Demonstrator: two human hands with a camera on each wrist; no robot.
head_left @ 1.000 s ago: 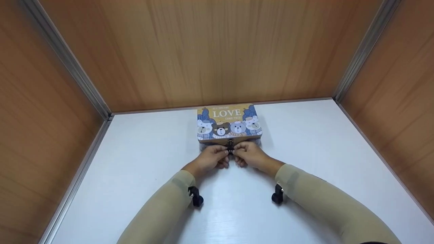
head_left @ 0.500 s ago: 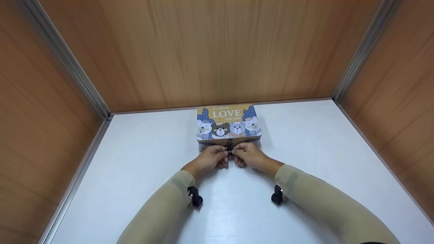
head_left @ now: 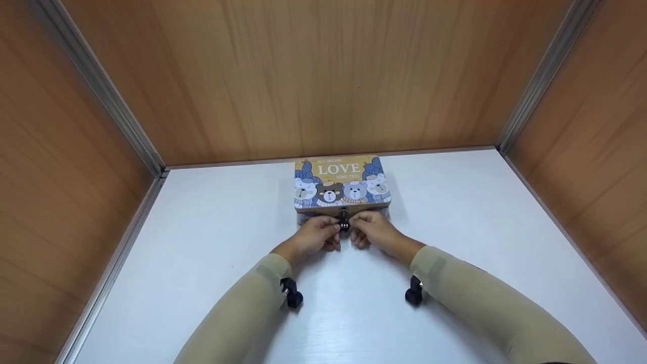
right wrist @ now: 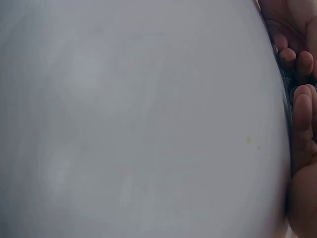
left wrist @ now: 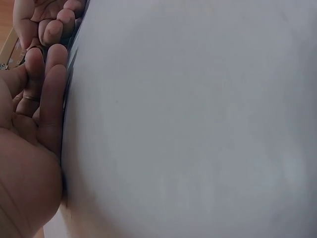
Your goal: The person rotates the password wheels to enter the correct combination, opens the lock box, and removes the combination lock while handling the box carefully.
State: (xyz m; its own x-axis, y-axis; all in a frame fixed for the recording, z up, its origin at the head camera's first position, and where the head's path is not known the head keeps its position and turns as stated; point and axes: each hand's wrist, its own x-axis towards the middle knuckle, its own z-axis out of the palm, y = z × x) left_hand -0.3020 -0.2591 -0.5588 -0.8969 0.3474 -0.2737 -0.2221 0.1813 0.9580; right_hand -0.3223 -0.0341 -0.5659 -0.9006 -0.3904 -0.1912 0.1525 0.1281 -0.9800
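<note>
A small black padlock (head_left: 344, 225) with several pale marks, apparently dials, hangs at the front clasp of a lidded box (head_left: 338, 184). Printed bears and the word LOVE cover the box's top. My left hand (head_left: 319, 233) pinches the padlock from its left side between thumb and forefinger. Curled at the padlock's right edge are the fingers of my right hand (head_left: 374, 231), thumb and forefinger together at its upper part. Both wrist views catch the hands only at the border, the left hand (left wrist: 32, 163) and the right hand (right wrist: 304, 148), with the padlock mostly hidden.
The box stands on a white table (head_left: 227, 217), close to the wooden back wall (head_left: 323, 76). Wooden side panels with metal corner strips enclose the table left and right. A black wrist device (head_left: 292, 293) sits on the left sleeve, another black device (head_left: 414, 292) on the right.
The right thumb and forefinger have shifted slightly up and away from the padlock's front, so more of it shows. The left hand and the box stay nearly still.
</note>
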